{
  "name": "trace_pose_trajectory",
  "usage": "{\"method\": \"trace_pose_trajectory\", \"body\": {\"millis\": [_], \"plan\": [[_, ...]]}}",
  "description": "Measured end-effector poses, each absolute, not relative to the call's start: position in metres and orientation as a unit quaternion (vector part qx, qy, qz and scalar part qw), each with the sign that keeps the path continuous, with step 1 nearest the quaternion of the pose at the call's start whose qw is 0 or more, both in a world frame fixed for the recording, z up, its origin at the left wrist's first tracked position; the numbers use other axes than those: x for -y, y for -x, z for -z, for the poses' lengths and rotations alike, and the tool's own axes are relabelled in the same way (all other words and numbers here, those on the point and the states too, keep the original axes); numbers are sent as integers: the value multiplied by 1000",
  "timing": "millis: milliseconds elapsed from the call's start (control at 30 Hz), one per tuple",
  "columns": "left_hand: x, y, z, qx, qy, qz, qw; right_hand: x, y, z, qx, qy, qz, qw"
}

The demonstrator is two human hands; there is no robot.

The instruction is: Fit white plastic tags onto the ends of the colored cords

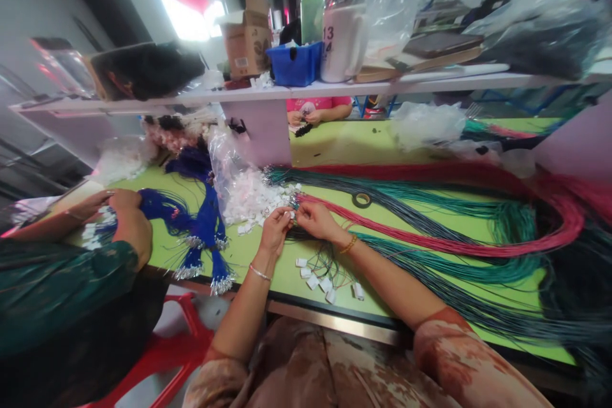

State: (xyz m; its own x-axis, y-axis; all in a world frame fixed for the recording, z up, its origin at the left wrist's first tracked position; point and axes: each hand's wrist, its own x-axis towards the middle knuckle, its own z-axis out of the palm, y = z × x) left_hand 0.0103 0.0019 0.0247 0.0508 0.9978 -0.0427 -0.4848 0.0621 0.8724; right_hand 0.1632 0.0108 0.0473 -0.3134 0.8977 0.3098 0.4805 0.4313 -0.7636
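Note:
My left hand (273, 231) pinches a small white plastic connector (291, 215) between thumb and fingertips. Right beside it, my right hand (317, 220) is closed, its fingertips close to the connector on what looks like a thin wire, mostly hidden by the fingers. A bundle of red wires (382, 224) runs off to the right from behind my right hand. Below my hands, several white connectors (326, 285) with thin wires attached lie near the table edge. Just beyond my left hand, loose white connectors (248, 194) are heaped by a clear plastic bag (224, 156).
Green wires (478, 266) and dark wires (430, 217) stretch across the table's right side, around a tape roll (362, 199). Blue wire bundles (210, 223) lie left, beside a co-worker's hands (119, 201). A shelf (306, 94) crosses above; another person (319, 109) sits beyond.

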Motion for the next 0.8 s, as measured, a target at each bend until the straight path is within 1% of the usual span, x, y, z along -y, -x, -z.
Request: {"method": "trace_pose_trajectory", "body": {"millis": [67,133,167,300,333,400,500,800], "plan": [[-3,-12,-20,-375,-341,-589,630,-8,-162,-46,787,445,-221,365],[-5,-13,-17,-386,-327,-597,622,-8,-161,-42,794,448,-192,364],[-5,-14,-16,-391,-327,-601,616,-9,-161,-40,787,454,-204,365],[-6,-17,-16,-398,-330,-615,595,-17,-162,-33,704,477,-366,379],[-5,-17,-16,-397,-328,-615,597,-18,-163,-32,693,472,-383,387],[-4,-17,-17,-393,-325,-608,608,-19,-165,-33,703,462,-366,399],[-3,-15,-16,-380,-319,-594,633,-16,-167,-35,734,456,-318,391],[-6,-11,-16,-365,-297,-582,663,-14,-170,-38,767,444,-273,375]]}}
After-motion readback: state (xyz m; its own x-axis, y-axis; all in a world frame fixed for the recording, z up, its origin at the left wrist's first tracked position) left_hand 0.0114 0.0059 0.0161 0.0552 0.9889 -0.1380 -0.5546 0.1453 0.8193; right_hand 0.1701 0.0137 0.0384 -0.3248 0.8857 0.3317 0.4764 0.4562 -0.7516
